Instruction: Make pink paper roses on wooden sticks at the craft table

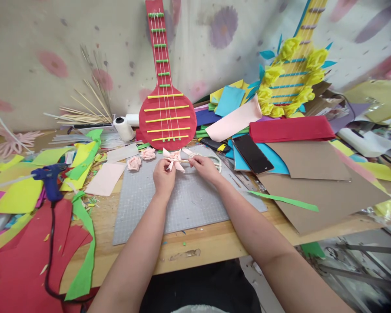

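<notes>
Nearest me, along the near edge of the table (211,245), runs a bare strip of wood; red paper (22,265) covers the near left corner, and beyond it sits a blue glue gun (52,182). In the middle, behind the bare strip, lies the grey cutting mat (189,215). At its right edge a green strip (285,201) reaches across onto brown cardboard (326,198).

Over the mat, toward its far edge, my left hand (164,176) has thumb and fingers pinched on a pale pink paper flower (173,159). My right hand (203,168) is pinched on a thin stick (184,161) that meets the flower from the right. By the mat's far left corner rest two pink roses (134,163), and pale-handled scissors (220,162) lie just beside my right hand.

Past the mat's far right corner, a black phone (256,154) lies on blue sheets (282,164). Toward the table's far edge, a red paper instrument (167,102) stands upright, and right of it a yellow one (288,82) edged with yellow blooms.
</notes>
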`<move>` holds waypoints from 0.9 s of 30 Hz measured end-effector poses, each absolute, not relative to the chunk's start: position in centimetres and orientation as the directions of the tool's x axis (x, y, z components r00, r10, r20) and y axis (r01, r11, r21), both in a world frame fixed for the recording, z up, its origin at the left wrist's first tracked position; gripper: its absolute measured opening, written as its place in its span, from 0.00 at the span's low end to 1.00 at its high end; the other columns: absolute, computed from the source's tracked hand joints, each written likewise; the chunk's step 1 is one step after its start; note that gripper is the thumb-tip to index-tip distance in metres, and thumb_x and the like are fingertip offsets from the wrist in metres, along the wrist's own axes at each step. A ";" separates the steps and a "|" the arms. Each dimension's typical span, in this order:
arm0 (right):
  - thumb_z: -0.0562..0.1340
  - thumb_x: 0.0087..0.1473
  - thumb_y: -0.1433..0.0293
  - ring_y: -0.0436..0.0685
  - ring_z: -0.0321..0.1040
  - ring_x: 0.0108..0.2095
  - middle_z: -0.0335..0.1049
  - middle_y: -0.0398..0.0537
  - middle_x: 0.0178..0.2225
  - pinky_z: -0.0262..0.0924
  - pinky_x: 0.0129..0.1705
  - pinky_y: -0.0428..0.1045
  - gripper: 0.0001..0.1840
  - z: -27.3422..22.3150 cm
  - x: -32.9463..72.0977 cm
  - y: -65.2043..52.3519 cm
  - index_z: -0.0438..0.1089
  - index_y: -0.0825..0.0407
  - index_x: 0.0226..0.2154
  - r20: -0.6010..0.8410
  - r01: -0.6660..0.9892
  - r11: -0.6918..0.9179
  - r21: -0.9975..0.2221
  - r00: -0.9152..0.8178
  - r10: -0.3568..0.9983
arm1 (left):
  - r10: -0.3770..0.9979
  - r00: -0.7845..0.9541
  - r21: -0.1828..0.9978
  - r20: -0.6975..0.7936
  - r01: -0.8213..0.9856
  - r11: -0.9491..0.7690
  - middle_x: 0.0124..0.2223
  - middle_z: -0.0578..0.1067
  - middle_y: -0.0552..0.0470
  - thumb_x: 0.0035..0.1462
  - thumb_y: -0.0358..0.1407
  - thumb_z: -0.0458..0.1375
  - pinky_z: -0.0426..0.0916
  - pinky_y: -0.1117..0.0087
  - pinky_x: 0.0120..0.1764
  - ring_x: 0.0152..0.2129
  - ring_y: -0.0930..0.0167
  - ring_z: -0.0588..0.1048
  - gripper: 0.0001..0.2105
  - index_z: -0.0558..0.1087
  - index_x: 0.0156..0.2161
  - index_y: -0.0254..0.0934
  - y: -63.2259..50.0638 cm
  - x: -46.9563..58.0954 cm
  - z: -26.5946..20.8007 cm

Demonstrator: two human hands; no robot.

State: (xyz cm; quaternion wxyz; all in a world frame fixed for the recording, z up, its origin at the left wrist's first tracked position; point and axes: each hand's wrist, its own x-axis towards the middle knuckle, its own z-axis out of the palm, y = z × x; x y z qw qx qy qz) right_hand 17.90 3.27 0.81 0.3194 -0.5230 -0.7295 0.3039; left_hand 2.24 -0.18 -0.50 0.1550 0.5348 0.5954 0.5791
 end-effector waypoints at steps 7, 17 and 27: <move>0.50 0.54 0.57 0.49 0.57 0.25 0.62 0.42 0.21 0.46 0.29 0.45 0.21 1.0 17.9 3.3 0.66 0.53 0.21 0.143 0.582 0.260 -0.771 -0.240 0.960 | 0.826 -0.391 0.887 0.407 0.386 -0.254 0.30 0.73 0.54 0.47 0.36 0.57 0.63 0.74 0.31 0.26 0.75 0.70 0.08 0.63 0.24 0.37 0.0 2.2 -0.6; 0.53 0.52 0.57 0.49 0.57 0.26 0.62 0.41 0.24 0.48 0.29 0.44 0.15 1.2 17.4 2.7 0.63 0.52 0.27 0.176 0.551 0.308 -0.775 -0.279 0.944 | 0.811 -0.406 0.872 0.421 0.428 -0.238 0.33 0.72 0.54 0.49 0.36 0.57 0.64 0.73 0.33 0.28 0.74 0.71 0.05 0.66 0.32 0.38 -0.2 2.3 -0.3; 0.52 0.53 0.59 0.49 0.57 0.25 0.61 0.40 0.22 0.47 0.28 0.44 0.14 1.3 16.0 1.8 0.62 0.51 0.26 0.122 0.590 0.245 -0.769 -0.240 0.963 | 0.738 -0.395 0.759 0.548 0.606 -0.239 0.30 0.69 0.52 0.51 0.32 0.56 0.62 0.70 0.38 0.33 0.70 0.68 0.06 0.64 0.26 0.38 -0.2 2.0 -0.3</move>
